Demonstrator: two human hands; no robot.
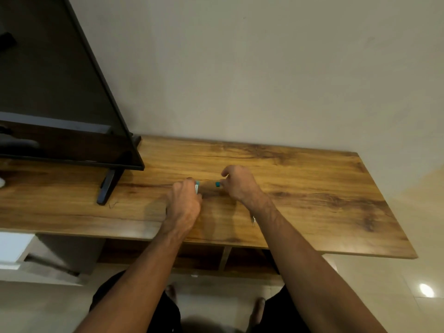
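A wooden counter carries a dark television at its left end, whose black foot stands near the left hand, which grips a white-and-teal item mid-counter, while the right hand pinches a small teal piece just beside it.

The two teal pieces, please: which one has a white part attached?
The teal-and-white piece gripped by the left hand; white shows just below its teal tip. The small teal piece pinched by the right hand is teal only.

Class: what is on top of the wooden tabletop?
A television stands at left. The left hand grips a teal-and-white piece, the right hand pinches a teal piece; fingers hide the rest.
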